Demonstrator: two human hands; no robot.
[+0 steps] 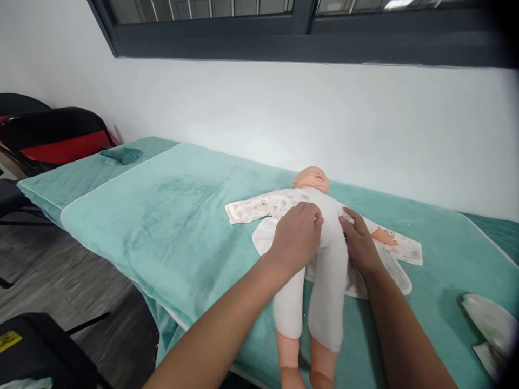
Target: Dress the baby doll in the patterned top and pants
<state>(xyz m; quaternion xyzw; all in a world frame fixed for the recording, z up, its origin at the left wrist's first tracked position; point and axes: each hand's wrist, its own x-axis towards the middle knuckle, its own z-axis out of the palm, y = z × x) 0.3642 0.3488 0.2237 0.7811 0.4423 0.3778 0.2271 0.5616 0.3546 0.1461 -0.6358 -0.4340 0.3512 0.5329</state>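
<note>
A baby doll (326,281) lies on its back, head away from me, with a white cloth body and legs and bare lower legs. A white printed baby shirt (263,206) lies spread beneath it, its flaps out to both sides. The left sleeve lies stretched out; at the right, the doll's hand (384,236) shows against the other sleeve. My left hand (298,235) is over the doll's torso with curled fingers, and what they hold is hidden. Against the doll's right-hand side rests my right hand (360,237), thumb and forefinger apart, its other fingers partly hidden.
A green padded cover (162,216) lies over the table, which stands against a white wall (227,108) below a dark window frame. A white packet-like item (488,321) lies at the right edge. Black and red chairs (60,138) and a black bag (44,351) are at the left.
</note>
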